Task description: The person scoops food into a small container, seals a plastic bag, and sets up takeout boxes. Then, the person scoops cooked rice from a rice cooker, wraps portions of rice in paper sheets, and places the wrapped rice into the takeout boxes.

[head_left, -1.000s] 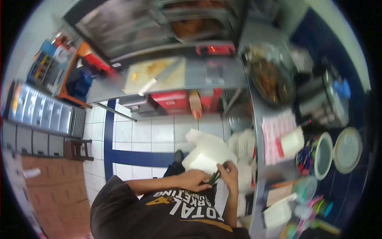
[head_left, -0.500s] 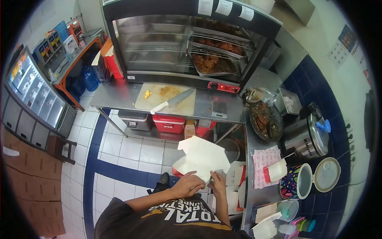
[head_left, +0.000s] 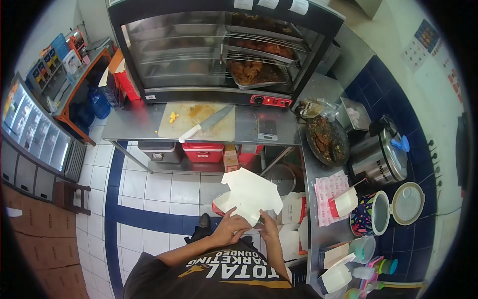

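A white cardboard food box (head_left: 249,192), partly folded, is held in front of my body, with a strip of its red outside showing at the left. Its wide flap stands up, away from me. My left hand (head_left: 229,230) is closed on the near left edge, fingers bent over the card. At the near right corner my right hand (head_left: 269,228) pinches the card. Both hands are close together, and the fingertips under the edge are partly hidden. More red and white boxes (head_left: 293,209) are stacked just right of the held one.
Ahead, a steel table carries a cutting board (head_left: 167,130) with a knife (head_left: 206,123), a scale (head_left: 267,129) and a warming cabinet (head_left: 199,97) of fried food. The right counter holds a stone mortar (head_left: 341,149), a rice cooker (head_left: 376,162) and a patterned tub (head_left: 362,222).
The view has shifted slightly, so the surroundings sit further left and higher. Both hands keep their hold on the box's near edge, with small finger movements.
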